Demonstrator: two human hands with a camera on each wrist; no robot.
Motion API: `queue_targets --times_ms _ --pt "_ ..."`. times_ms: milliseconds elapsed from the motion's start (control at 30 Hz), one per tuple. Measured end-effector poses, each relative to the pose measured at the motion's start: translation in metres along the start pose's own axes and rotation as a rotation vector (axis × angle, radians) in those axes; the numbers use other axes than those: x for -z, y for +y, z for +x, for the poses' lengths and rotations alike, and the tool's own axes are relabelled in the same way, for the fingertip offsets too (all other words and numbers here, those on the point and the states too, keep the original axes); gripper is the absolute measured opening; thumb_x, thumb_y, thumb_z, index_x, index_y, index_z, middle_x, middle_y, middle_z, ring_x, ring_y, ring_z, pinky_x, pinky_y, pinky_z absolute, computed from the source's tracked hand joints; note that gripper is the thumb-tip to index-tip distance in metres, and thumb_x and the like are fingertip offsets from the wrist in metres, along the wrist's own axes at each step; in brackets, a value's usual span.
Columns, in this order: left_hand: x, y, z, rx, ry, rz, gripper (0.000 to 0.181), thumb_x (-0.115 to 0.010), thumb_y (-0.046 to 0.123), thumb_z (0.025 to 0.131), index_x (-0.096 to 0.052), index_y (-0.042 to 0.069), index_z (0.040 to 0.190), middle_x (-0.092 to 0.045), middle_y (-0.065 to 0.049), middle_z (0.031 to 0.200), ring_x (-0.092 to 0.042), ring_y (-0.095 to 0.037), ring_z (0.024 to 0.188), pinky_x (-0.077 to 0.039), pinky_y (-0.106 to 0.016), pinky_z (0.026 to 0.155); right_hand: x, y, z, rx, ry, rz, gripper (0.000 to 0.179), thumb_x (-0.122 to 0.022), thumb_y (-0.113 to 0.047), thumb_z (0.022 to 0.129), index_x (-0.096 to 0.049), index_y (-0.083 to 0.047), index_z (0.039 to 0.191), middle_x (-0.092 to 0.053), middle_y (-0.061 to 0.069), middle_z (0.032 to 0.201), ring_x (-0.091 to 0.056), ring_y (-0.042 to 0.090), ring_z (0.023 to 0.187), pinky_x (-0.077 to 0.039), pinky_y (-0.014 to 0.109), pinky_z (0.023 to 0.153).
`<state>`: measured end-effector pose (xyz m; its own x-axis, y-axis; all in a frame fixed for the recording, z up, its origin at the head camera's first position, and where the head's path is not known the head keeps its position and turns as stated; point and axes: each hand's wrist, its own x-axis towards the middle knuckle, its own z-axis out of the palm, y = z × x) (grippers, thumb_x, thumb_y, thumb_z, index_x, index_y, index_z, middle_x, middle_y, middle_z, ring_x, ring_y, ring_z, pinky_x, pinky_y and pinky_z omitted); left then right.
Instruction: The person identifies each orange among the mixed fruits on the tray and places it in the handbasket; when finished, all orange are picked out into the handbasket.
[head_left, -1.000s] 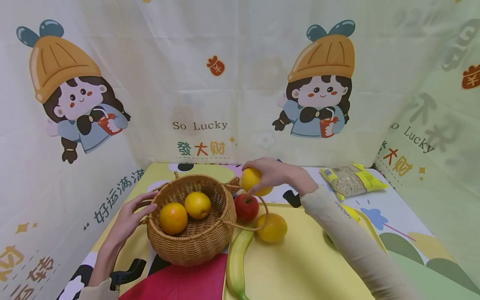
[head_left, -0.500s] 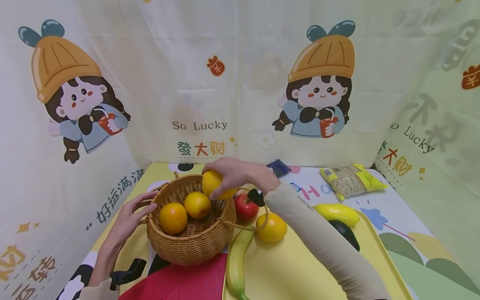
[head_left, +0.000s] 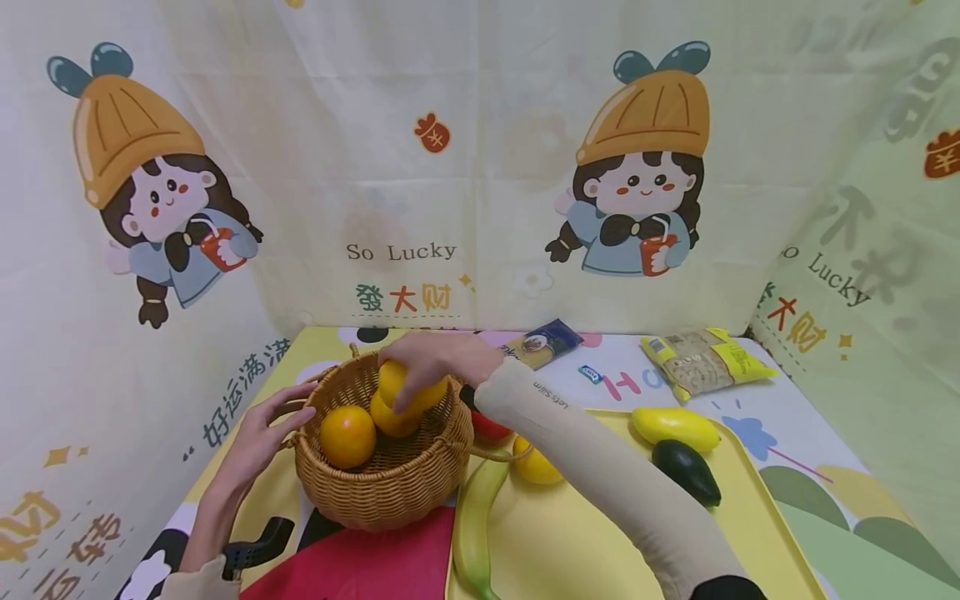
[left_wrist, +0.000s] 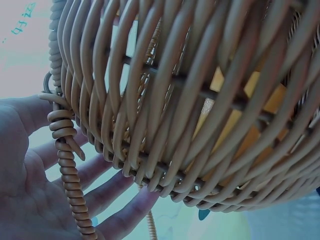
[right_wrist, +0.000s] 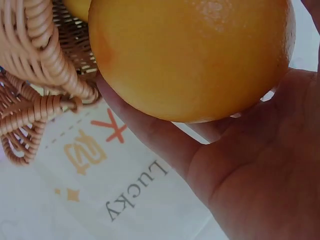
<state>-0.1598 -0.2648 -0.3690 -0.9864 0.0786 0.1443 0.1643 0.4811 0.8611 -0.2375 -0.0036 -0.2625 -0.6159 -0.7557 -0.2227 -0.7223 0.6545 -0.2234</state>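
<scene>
A round wicker basket (head_left: 382, 500) stands at the left of the table with an orange (head_left: 347, 437) and a yellow-orange round fruit (head_left: 392, 421) inside. My right hand (head_left: 442, 357) is over the basket's opening, holding another orange (right_wrist: 192, 55) between thumb and fingers. That orange partly covers the yellow-orange fruit beneath; whether the two touch I cannot tell. My left hand (left_wrist: 30, 180) rests on the basket's left outer side, its fingers spread, fairly straight against the weave near the coiled handle (left_wrist: 72, 185).
Right of the basket lies a yellow tray (head_left: 585, 533) with a banana (head_left: 476, 525), an orange (head_left: 536, 462), a yellow fruit (head_left: 675, 427) and an avocado (head_left: 686, 471). A red apple (head_left: 491, 427) is partly hidden by my sleeve. Behind are a dark packet (head_left: 543, 343) and a yellow-edged bag (head_left: 705, 362).
My right hand has carried the orange leftward from above the apple, over the basket rim and down into its opening. The left hand and basket have barely moved.
</scene>
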Motion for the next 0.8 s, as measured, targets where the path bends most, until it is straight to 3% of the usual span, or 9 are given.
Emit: queue_targets --times_ms 100,467,667,800 --pt "0.000 -0.001 -0.001 0.007 0.000 0.000 0.049 -0.054 0.029 0.099 -0.046 0.001 0.139 -0.050 -0.023 0.134 -0.049 0.008 0.098 -0.050 -0.030 0.077 -0.005 -0.002 0.009 -0.015 -0.031 -0.017 0.060 -0.079 -0.043 0.076 -0.055 -0.021 0.127 -0.058 -0.007 0.112 -0.052 0.011 0.101 -0.042 0.026 0.086" --pt "0.001 -0.001 0.000 0.003 0.000 -0.023 0.049 -0.054 0.028 0.099 -0.047 0.001 0.139 -0.049 -0.024 0.134 -0.049 0.005 0.101 -0.051 -0.030 0.075 -0.021 -0.008 0.029 -0.020 -0.145 -0.161 0.054 -0.077 -0.040 0.078 -0.058 -0.028 0.126 -0.058 -0.009 0.122 -0.053 0.010 0.107 -0.043 0.027 0.089" --pt "0.001 -0.001 0.000 0.005 0.001 -0.026 0.049 -0.054 0.028 0.098 -0.047 0.001 0.139 -0.050 -0.024 0.134 -0.049 0.005 0.100 -0.051 -0.029 0.075 -0.028 -0.009 0.030 -0.068 -0.185 -0.182 0.057 -0.078 -0.038 0.078 -0.055 -0.032 0.130 -0.054 -0.008 0.132 -0.048 0.011 0.118 -0.043 0.031 0.092" --pt "0.001 -0.002 0.001 0.008 0.001 -0.028 0.049 -0.054 0.028 0.099 -0.047 0.002 0.139 -0.050 -0.023 0.134 -0.049 0.005 0.100 -0.051 -0.028 0.075 -0.034 -0.009 0.029 -0.109 -0.184 -0.158 0.057 -0.080 -0.033 0.077 -0.057 -0.033 0.128 -0.055 -0.007 0.127 -0.050 0.011 0.110 -0.046 0.034 0.085"
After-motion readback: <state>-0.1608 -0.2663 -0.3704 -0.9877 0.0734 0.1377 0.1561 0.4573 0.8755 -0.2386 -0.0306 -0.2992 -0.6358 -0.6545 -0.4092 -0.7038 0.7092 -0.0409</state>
